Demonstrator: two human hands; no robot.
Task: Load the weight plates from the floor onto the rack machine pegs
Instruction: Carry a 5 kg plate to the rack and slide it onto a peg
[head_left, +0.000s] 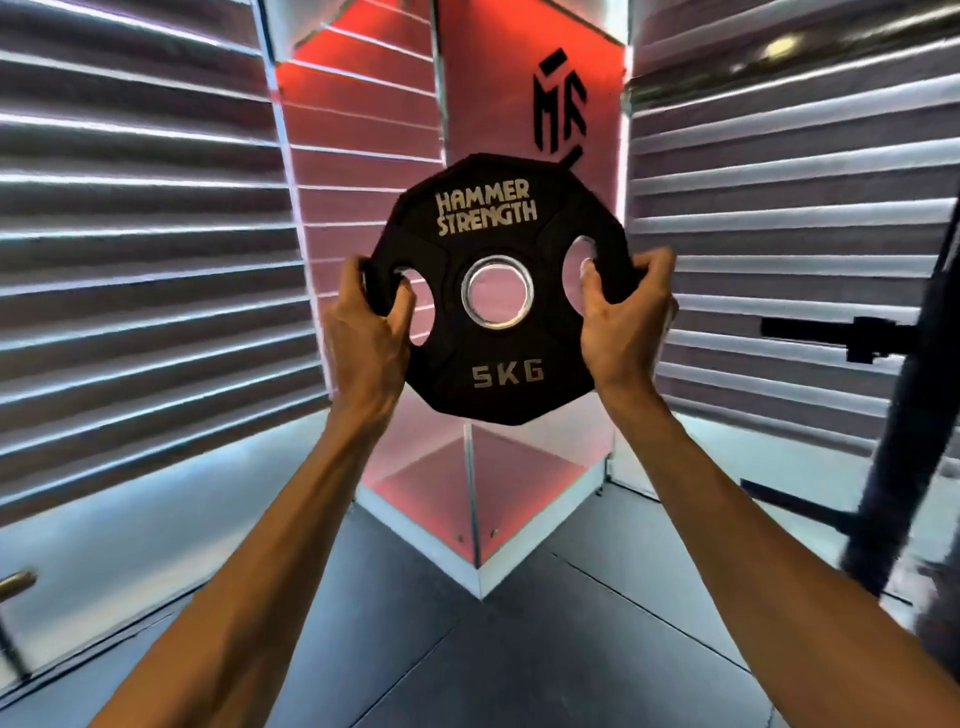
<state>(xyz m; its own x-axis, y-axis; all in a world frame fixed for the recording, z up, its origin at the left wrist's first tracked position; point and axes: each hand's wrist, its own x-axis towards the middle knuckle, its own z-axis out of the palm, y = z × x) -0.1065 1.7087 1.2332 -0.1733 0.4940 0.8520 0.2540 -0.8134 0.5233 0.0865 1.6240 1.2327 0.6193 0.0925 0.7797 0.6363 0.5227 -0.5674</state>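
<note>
Black multi-sided weight plate (498, 358), marked "HAMMER STRENGTH" at top & "5KG" at bottom, held upright in mid-air at frame ctr, face toward the camera, off the floor (467, 649) and well apart from the rack. L hand (371, 332) grips the plate's L edge: thumb hooked through the L grip hole, other fingers curled round the rim to the back. R hand (623, 317) grips the R edge likewise, w/ thumb tip in the R grip hole and fingers wrapped over the rim. Both arms extended fwd, forearms converging on the plate. Steel-ringed ctr bore (497, 262) is open; the red panel behind shows through it. Bkgd: red-lit glass corner column (415, 493) w/ a black logo (558, 104), directly behind the plate. Ribbed walls w/ horizontal light strips (130, 234) on both sides. Far R: dark rack upright (898, 441), blurred, w/ a black horizontal peg (810, 330) projecting leftward, bare. Lower L edge: a metal bar end (15, 582), only partly in view. Floor is dark tile.
</note>
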